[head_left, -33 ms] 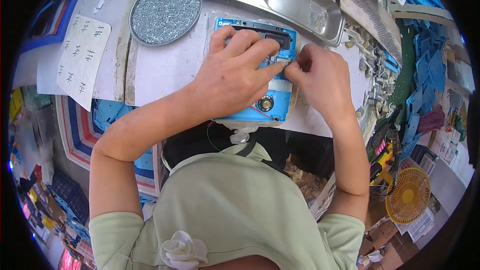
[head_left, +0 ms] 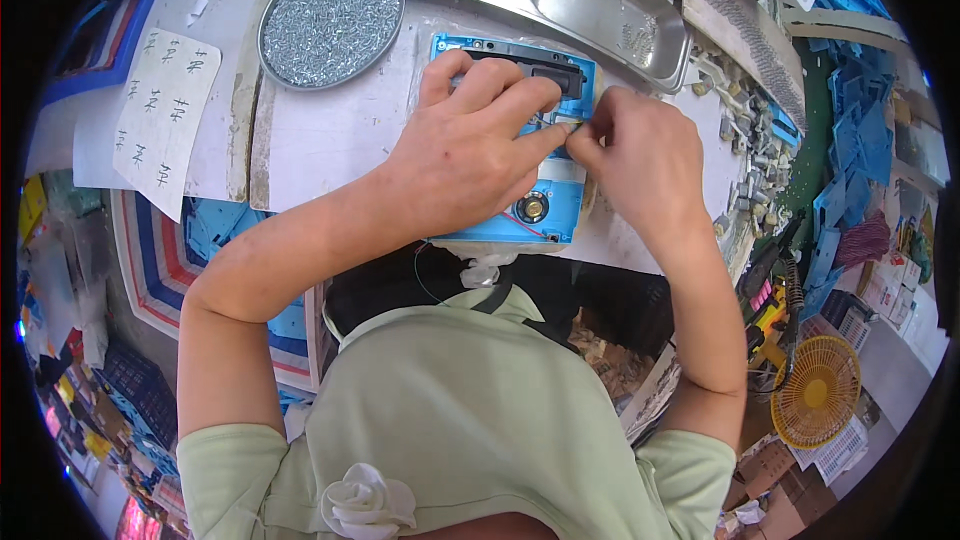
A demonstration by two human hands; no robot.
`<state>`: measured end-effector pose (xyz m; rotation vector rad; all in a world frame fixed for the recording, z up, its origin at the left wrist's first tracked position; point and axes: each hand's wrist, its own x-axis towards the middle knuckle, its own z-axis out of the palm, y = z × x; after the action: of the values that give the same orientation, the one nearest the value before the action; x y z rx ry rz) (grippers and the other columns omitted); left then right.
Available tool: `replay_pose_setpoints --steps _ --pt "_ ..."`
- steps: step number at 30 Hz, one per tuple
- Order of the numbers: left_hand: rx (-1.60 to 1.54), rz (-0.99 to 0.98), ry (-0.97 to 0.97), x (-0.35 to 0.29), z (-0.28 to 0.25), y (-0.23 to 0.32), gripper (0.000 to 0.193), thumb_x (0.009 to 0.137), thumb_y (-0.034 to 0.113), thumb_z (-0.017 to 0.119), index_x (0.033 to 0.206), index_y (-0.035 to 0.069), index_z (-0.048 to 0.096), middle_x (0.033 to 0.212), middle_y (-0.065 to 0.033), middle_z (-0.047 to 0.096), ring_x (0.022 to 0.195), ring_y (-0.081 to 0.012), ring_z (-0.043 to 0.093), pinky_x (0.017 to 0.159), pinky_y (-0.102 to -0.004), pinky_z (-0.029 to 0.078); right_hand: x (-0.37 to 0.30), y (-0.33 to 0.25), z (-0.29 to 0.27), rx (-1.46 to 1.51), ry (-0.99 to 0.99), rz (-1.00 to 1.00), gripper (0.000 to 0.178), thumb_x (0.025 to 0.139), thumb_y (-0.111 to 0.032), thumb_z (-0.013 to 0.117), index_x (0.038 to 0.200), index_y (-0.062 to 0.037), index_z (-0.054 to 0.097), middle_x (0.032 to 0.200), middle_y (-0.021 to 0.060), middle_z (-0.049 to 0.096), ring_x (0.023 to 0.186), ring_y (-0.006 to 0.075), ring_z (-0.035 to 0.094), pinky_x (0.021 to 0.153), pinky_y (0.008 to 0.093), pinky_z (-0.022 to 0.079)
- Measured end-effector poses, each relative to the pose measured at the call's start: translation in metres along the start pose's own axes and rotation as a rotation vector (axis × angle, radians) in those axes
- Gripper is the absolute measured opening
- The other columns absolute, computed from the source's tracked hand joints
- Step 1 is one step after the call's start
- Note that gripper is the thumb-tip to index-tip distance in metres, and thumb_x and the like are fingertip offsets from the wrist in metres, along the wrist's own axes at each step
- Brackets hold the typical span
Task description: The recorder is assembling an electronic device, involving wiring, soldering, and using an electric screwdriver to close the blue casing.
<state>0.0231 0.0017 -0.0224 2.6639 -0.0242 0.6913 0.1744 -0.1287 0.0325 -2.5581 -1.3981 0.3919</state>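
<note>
Blue case (head_left: 566, 198) lies on table (head_left: 330, 140), left hand (head_left: 465, 145) bent over it. Right hand (head_left: 648, 155) curled at case's right edge. Cannot tell if either hand pinches something. Looks like fiddly fingertip step; next move seems to need gentle fingers

Your shirt (head_left: 460, 400) is plain pale green, its fabric rose (head_left: 368, 502) white; your casing (head_left: 566, 208) is bright blue, the fan (head_left: 815, 392) yellow, the sheeting (head_left: 150, 270) striped blue, white and red.
</note>
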Motion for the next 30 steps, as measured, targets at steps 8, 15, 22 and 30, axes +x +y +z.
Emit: replay_pose_setpoints --steps 8,15,22,30 --pt "-0.021 -0.033 -0.001 -0.002 -0.002 0.0 0.038 0.071 0.017 0.076 0.109 0.017 0.075 0.118 -0.0033 0.06 0.111 -0.027 0.052 0.1 -0.0494 0.032 0.015 0.018 -0.008 0.285 -0.204 -0.001 0.026 0.08 -0.021 0.075 0.08 0.0036 0.069 0.069 0.016 0.068 0.061 0.0304 0.066 0.061 0.0411 0.053" --pt "-0.183 -0.062 0.114 0.005 -0.002 -0.007 0.035 0.07 0.011 0.074 0.105 0.016 0.075 0.111 -0.0039 0.06 0.096 -0.0239 0.056 0.091 -0.0429 0.036 0.008 0.046 0.013 0.937 -0.337 0.292 0.015 0.082 -0.012 0.083 0.081 -0.0051 0.069 0.064 -0.0044 0.058 0.059 0.0032 0.049 0.054 0.0216 0.04" --pt "-0.167 -0.11 0.209 -0.005 -0.007 -0.009 0.032 0.068 0.006 0.075 0.099 0.014 0.074 0.105 -0.0037 0.058 0.088 -0.0216 0.054 0.082 -0.0387 0.037 -0.001 0.027 0.037 0.764 0.039 0.091 0.016 0.083 -0.011 0.079 0.082 -0.0026 0.066 0.062 -0.0023 0.054 0.057 0.0042 0.048 0.052 0.0229 0.04" --pt "0.038 -0.063 -0.016 0.007 -0.012 -0.002 0.036 0.073 0.018 0.075 0.109 0.018 0.074 0.124 -0.005 0.059 0.109 -0.0271 0.052 0.096 -0.0486 0.033 -0.009 0.007 0.065 0.828 0.377 0.194 0.03 0.083 -0.008 0.076 0.107 -0.0053 0.059 0.059 0.0018 0.05 0.052 0.0098 0.047 0.05 0.0283 0.039"
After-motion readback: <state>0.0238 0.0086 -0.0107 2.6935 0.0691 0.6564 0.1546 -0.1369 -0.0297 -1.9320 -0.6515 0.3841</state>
